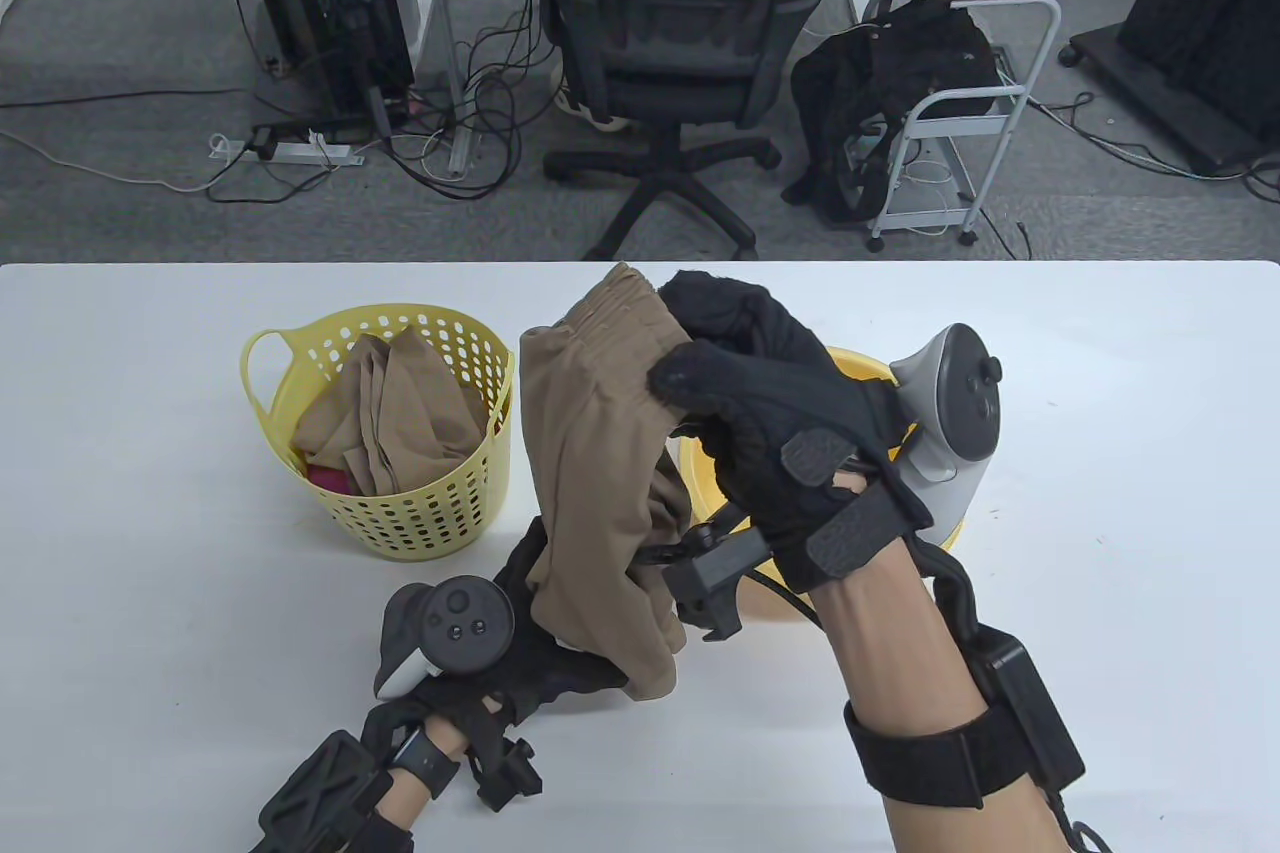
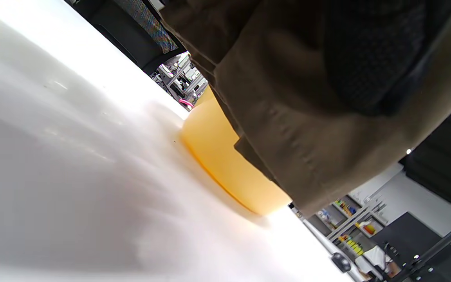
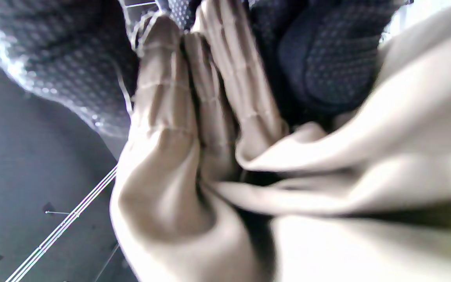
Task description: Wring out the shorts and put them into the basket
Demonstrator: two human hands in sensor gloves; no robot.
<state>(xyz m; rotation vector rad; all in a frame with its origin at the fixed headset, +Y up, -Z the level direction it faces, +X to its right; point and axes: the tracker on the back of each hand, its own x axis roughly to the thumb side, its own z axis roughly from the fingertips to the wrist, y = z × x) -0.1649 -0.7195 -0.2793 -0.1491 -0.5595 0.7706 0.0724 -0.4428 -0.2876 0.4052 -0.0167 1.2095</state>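
The right hand (image 1: 770, 413) grips the tan shorts (image 1: 590, 483) by the waistband above the worktop (image 1: 150, 493), beside the basket (image 1: 400, 513), their hem covering the left hand (image 1: 530, 633), whose grasp stays hidden.

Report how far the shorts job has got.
Done: one tan garment already lies in the yellow basket. In hand: the right hand grips the waistband of the tan shorts up high, the left hand holds their lower end, above the table beside the yellow basin. Left: finish wringing, then drop them in the basket.
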